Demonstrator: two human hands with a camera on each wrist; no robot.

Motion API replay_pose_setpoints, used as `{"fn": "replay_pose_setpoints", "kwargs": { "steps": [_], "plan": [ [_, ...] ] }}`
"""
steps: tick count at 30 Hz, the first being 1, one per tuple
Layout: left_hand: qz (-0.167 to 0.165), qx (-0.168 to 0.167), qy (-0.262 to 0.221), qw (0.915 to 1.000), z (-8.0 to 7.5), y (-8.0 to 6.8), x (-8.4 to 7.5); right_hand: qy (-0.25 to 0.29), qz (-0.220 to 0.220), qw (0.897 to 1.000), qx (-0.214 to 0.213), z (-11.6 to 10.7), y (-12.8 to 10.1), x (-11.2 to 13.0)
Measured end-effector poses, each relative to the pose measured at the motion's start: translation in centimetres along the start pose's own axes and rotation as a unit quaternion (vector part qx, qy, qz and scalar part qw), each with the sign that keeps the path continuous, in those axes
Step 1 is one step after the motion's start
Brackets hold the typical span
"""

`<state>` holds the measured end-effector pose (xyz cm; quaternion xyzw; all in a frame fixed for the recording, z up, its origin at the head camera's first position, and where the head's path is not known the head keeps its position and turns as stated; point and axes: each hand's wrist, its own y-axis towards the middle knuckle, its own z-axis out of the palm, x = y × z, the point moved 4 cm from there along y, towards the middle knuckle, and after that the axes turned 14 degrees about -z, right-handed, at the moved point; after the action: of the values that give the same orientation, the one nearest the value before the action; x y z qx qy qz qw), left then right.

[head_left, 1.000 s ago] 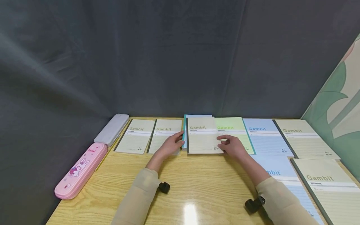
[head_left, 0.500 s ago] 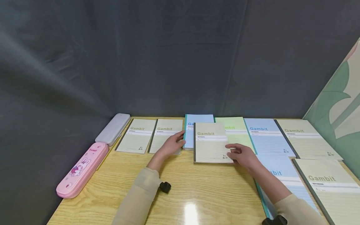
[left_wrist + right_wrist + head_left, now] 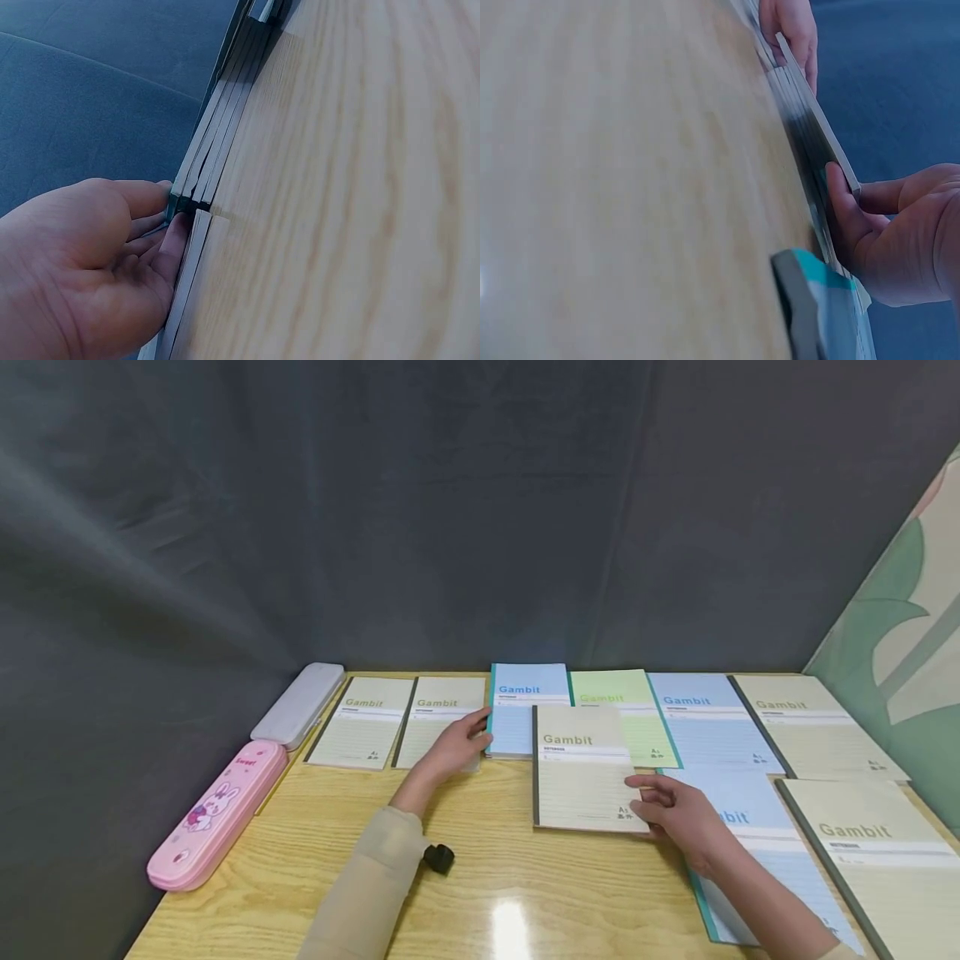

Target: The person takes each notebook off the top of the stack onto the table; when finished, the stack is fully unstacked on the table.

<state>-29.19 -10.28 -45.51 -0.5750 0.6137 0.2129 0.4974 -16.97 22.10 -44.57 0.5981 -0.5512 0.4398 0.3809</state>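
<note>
At mid-desk, a right hand [image 3: 678, 814] pinches the near right corner of a beige notebook [image 3: 581, 772], its grip clamped there, while the left hand [image 3: 450, 747] rests fingers straight on the blue notebook's [image 3: 525, 718] left edge. Keeping the cover level should spare the green notebook [image 3: 626, 714] beside it. Bare desk [image 3: 480, 877] lies toward the near edge.

Dim backdrop; overhead glare on the table [image 3: 508, 927]; blurred, bluish wrist views
</note>
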Motion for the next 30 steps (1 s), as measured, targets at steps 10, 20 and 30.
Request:
{"fn": "replay_pose_setpoints", "kwargs": {
  "steps": [10,20,30],
  "plan": [
    [0.003,-0.001,0.001,1.0000,-0.1,-0.3,-0.2,0.014,0.038,0.999,-0.003,-0.3,-3.1,-0.6],
    [0.000,0.001,-0.002,1.0000,0.0,-0.3,-0.2,0.000,0.035,0.999,0.014,-0.6,-5.8,-0.2],
    [0.002,0.001,-0.005,1.0000,0.0,-0.3,-0.2,-0.022,0.042,0.998,0.034,-1.4,-7.9,-0.8]
  ]
}}
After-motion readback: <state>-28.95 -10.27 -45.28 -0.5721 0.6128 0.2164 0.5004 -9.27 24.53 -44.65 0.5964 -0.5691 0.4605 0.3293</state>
